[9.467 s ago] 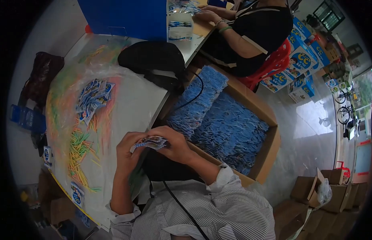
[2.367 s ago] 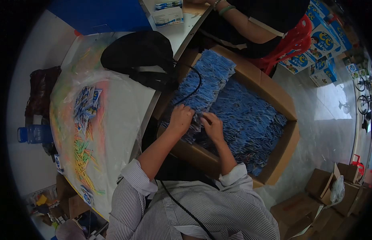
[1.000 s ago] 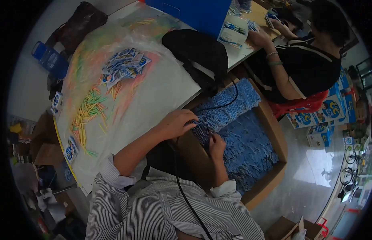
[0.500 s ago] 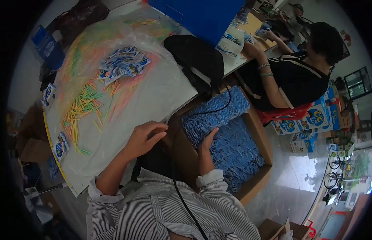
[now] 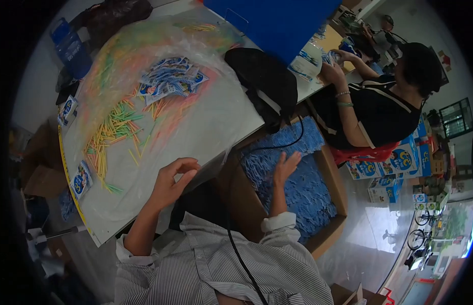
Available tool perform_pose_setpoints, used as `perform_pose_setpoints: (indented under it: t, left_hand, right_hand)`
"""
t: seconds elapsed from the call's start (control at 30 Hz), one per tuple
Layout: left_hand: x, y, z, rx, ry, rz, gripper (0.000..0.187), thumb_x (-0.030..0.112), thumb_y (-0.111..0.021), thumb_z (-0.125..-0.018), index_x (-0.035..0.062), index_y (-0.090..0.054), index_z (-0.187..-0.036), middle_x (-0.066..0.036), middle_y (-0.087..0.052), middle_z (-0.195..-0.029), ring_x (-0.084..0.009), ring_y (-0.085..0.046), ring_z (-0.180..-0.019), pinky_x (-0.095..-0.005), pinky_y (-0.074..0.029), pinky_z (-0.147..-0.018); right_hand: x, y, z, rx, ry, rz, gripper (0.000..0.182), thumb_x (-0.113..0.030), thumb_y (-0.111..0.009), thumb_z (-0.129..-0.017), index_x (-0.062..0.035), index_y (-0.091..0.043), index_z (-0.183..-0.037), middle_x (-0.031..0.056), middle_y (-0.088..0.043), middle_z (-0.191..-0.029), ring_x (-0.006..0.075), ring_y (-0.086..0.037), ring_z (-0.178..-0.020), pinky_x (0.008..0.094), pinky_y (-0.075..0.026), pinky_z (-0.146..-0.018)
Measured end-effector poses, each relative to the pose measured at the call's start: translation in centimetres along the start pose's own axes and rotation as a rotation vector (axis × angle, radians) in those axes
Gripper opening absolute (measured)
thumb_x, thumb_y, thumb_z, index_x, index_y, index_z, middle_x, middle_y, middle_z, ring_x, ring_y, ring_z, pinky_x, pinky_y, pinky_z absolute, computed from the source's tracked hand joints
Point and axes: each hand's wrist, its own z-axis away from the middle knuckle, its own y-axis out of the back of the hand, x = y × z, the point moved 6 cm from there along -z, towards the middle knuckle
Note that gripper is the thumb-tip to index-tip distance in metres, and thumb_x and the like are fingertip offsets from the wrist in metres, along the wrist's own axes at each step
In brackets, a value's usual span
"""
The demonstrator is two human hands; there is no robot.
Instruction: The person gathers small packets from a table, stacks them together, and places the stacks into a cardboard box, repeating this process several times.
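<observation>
My left hand (image 5: 173, 183) hovers over the near edge of the white table (image 5: 216, 133), fingers curved and apart, nothing between them. Over the cardboard box (image 5: 339, 178) is my right hand (image 5: 286, 169), fingers spread and empty. Blue-and-white packets (image 5: 305, 190) fill the box in a dense layer, with a folded strip of them (image 5: 297, 136) at its far end. On the table, colored sticks (image 5: 112, 134) lie loose in front of a pile of blue-and-white packets (image 5: 170, 77). Clear plastic film (image 5: 145, 46) covers more sticks.
A black bag (image 5: 262, 81) lies at the table's right edge beside a blue panel (image 5: 272, 25). At the right sits a co-worker (image 5: 374, 112) handling packets. A black cable crosses the box and my shirt. Printed cartons (image 5: 399, 160) stand behind the red chair (image 5: 363, 153).
My right hand has moved rightward and farther up over the box, its fingers now spread. My left hand has shifted slightly left and down. The view has shifted a little.
</observation>
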Motion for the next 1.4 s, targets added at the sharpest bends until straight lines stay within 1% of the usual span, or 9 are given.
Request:
perform_pose_setpoints:
  t: [0.07, 0.2, 0.4, 0.47, 0.6, 0.67, 0.8, 0.97, 1.4]
  left_hand:
    - [-0.4, 1.3, 0.6, 0.050, 0.000, -0.028, 0.017, 0.008, -0.053, -0.082, 0.0007, -0.054, -0.097, -0.007, -0.060, -0.085, -0.0131, -0.058, -0.080, -0.0253, -0.045, -0.075]
    - [-0.6, 3.2, 1.5, 0.082, 0.001, -0.003, 0.016, 0.008, -0.052, -0.082, -0.0003, -0.053, -0.097, -0.007, -0.060, -0.086, -0.0127, -0.058, -0.081, -0.0250, -0.044, -0.075]
    - [-1.2, 3.7, 2.9, 0.068, 0.053, 0.061, 0.016, 0.008, -0.050, -0.084, -0.0015, -0.053, -0.096, -0.007, -0.060, -0.086, -0.0127, -0.057, -0.081, -0.0247, -0.044, -0.075]
    - [-1.2, 4.5, 3.7, 0.073, 0.024, -0.041, 0.015, 0.008, -0.049, -0.084, -0.0015, -0.054, -0.095, -0.007, -0.060, -0.087, -0.0129, -0.057, -0.081, -0.0245, -0.044, -0.075]
    - [-3.0, 5.1, 4.9, 0.098, 0.110, -0.026, 0.015, 0.007, -0.050, -0.083, -0.0013, -0.055, -0.094, -0.007, -0.061, -0.086, -0.0129, -0.058, -0.081, -0.0242, -0.044, -0.075]
    - [-3.0, 4.8, 4.9, 0.050, 0.115, -0.065, 0.015, 0.007, -0.051, -0.083, -0.0010, -0.055, -0.094, -0.007, -0.061, -0.085, -0.0124, -0.058, -0.080, -0.0240, -0.044, -0.074]
    - [-2.6, 4.6, 5.0, 0.032, 0.082, -0.104, 0.015, 0.007, -0.052, -0.082, -0.0010, -0.056, -0.093, -0.007, -0.061, -0.085, -0.0119, -0.058, -0.080, -0.0237, -0.044, -0.074]
    - [-4.4, 4.4, 5.4, 0.051, 0.148, -0.050, 0.014, 0.005, -0.054, -0.080, -0.0010, -0.055, -0.093, -0.007, -0.061, -0.085, -0.0120, -0.057, -0.080, -0.0235, -0.043, -0.074]
    - [-2.7, 2.7, 4.4, -0.020, 0.105, -0.038, 0.014, 0.006, -0.053, -0.081, -0.0007, -0.055, -0.093, -0.006, -0.060, -0.084, -0.0114, -0.057, -0.080, -0.0233, -0.043, -0.074]
  right_hand:
    - [1.8, 2.7, -0.7, 0.176, 0.003, -0.375, 0.060, -0.039, -0.035, -0.089, 0.0009, -0.019, -0.131, 0.0174, -0.014, -0.138, 0.0301, -0.011, -0.129, 0.0384, -0.009, -0.103]
    - [2.7, 5.4, -0.4, 0.113, -0.207, -0.392, 0.057, -0.037, -0.035, -0.090, -0.0008, -0.020, -0.132, 0.0156, -0.013, -0.139, 0.0281, -0.012, -0.129, 0.0358, -0.014, -0.102]
    - [6.8, 2.3, 4.9, -0.001, -0.513, -0.299, 0.054, -0.022, -0.048, -0.081, 0.0024, -0.031, -0.126, 0.0184, -0.038, -0.126, 0.0295, -0.038, -0.116, 0.0346, -0.029, -0.095]
    - [7.6, -0.2, 7.1, -0.533, -0.393, -0.123, 0.057, -0.012, -0.053, -0.074, 0.0038, -0.032, -0.124, 0.0193, -0.047, -0.116, 0.0304, -0.048, -0.105, 0.0358, -0.037, -0.088]
    - [4.9, -1.0, 8.8, -0.482, -0.196, -0.115, 0.057, -0.005, -0.055, -0.070, 0.0046, -0.034, -0.122, 0.0216, -0.050, -0.110, 0.0323, -0.051, -0.099, 0.0360, -0.040, -0.084]
    - [3.8, -0.6, 7.9, -0.141, -0.005, 0.009, 0.057, -0.006, -0.056, -0.069, 0.0054, -0.035, -0.121, 0.0240, -0.049, -0.111, 0.0345, -0.050, -0.100, 0.0361, -0.039, -0.084]
    - [4.8, -1.0, 7.3, -0.064, -0.008, -0.006, 0.056, -0.006, -0.055, -0.069, 0.0057, -0.036, -0.120, 0.0253, -0.049, -0.109, 0.0368, -0.050, -0.098, 0.0365, -0.039, -0.084]
    - [2.8, -1.5, 7.2, -0.387, -0.205, 0.116, 0.045, -0.003, -0.047, -0.073, 0.0069, -0.039, -0.116, 0.0256, -0.047, -0.107, 0.0395, -0.048, -0.096, 0.0398, -0.039, -0.083]
    - [5.0, -1.8, 7.4, -0.328, -0.072, -0.060, 0.048, -0.001, -0.049, -0.072, 0.0075, -0.037, -0.118, 0.0256, -0.046, -0.109, 0.0353, -0.053, -0.091, 0.0381, -0.042, -0.080]
